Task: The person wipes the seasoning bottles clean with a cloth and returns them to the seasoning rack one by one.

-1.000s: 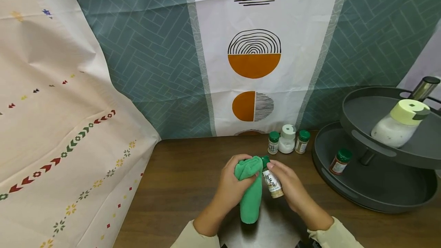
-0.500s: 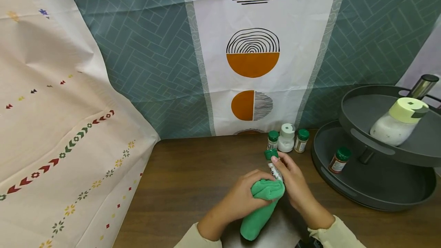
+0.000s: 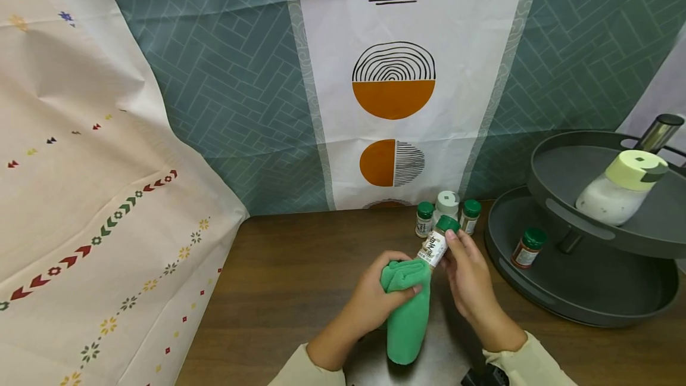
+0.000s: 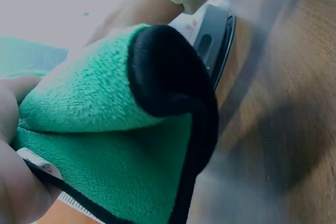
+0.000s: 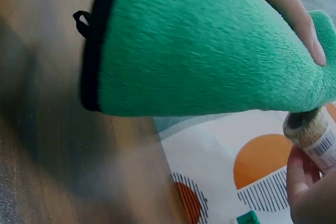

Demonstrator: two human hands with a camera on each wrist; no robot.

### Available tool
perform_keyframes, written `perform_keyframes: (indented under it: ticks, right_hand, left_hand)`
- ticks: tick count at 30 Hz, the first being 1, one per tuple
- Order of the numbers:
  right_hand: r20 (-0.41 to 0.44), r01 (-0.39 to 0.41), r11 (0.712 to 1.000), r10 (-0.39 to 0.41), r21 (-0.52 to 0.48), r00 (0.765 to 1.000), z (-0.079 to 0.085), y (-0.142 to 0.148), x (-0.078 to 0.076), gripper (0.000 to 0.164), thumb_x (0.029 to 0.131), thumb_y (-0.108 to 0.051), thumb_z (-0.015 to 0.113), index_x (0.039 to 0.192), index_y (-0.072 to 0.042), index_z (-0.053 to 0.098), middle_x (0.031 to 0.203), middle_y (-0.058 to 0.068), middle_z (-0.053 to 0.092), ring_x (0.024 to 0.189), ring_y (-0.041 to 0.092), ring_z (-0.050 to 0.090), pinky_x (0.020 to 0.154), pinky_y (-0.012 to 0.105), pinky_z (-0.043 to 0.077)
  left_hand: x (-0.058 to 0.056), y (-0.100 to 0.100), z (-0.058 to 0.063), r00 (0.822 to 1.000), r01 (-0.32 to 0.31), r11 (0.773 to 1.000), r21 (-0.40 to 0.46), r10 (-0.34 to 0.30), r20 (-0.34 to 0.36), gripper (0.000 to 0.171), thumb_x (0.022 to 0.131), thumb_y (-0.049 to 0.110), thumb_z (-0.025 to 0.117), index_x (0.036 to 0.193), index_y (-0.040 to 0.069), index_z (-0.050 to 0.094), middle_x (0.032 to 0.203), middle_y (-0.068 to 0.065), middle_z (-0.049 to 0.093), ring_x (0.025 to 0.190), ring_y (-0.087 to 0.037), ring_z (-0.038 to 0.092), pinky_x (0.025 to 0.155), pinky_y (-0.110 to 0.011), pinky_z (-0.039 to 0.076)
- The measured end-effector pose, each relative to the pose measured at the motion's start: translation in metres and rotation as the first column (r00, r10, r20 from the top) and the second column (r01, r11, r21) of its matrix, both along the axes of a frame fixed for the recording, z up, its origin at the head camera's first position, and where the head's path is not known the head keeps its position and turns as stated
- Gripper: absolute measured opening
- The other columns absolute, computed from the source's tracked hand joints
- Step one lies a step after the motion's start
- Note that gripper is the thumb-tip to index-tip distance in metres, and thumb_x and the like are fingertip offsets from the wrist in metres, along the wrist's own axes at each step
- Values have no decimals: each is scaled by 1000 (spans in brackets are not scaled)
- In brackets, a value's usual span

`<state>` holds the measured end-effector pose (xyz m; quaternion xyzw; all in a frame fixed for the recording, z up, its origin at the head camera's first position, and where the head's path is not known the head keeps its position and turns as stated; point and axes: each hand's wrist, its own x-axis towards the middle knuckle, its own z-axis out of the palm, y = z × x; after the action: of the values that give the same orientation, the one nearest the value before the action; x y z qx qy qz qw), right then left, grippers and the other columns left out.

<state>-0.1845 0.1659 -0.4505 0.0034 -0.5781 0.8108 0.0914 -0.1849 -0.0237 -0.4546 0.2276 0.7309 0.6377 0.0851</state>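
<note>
My left hand (image 3: pixel 370 296) grips a folded green cloth (image 3: pixel 409 320) that hangs down in front of it. In the left wrist view the cloth (image 4: pixel 84 93) shows a black border and a small white tag. My right hand (image 3: pixel 473 282) holds a spice jar (image 3: pixel 433 248) with a green cap and white label, fingers near the cap. The jar leans with its cap to the upper right. Its lower end meets the top of the cloth. In the right wrist view the base of the jar (image 5: pixel 307 127) shows just below the cloth (image 5: pixel 205 51).
Behind the hands stand two green-capped jars (image 3: pixel 424 219) (image 3: pixel 470 214) and a white-capped container (image 3: pixel 446 204) on the wooden table (image 3: pixel 300 279). A dark two-tier tray (image 3: pixel 589 296) at right bears a red-labelled jar (image 3: pixel 527 247) below and a tilted white bottle (image 3: pixel 616 192) above.
The cloth first lay beside the jar, then covered its lower part, and has since drawn back left. The jar has swung from leaning left to leaning right, cap up.
</note>
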Motion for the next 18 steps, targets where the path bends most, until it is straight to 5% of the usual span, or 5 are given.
perform_keyframes:
  ticks: [8,14,18]
  right_hand:
    - [-22,-115,993,115,-12,993,-4,-1,-2,31,107,-16,49,135,-8,37,119,-6,71,93,6,67,80,23,56]
    - [-32,-193,978,191,-82,981,-5,1,-3,36,109,-16,45,139,1,35,116,-6,69,95,5,68,79,23,58]
    - [-64,-246,958,239,-146,969,-6,2,-2,28,110,-18,41,135,-5,41,117,-4,69,103,7,69,83,23,58]
  left_hand:
    - [-4,-4,3,995,-59,991,123,49,88,41,89,17,77,126,16,58,126,-9,64,105,-15,64,88,-32,56]
    - [-8,-5,5,984,-95,972,213,60,168,42,91,14,74,128,9,56,121,-9,63,101,-16,64,86,-33,56]
    - [-9,-5,5,976,-137,961,240,90,197,42,92,13,73,129,5,54,119,-8,62,98,-16,64,83,-32,56]
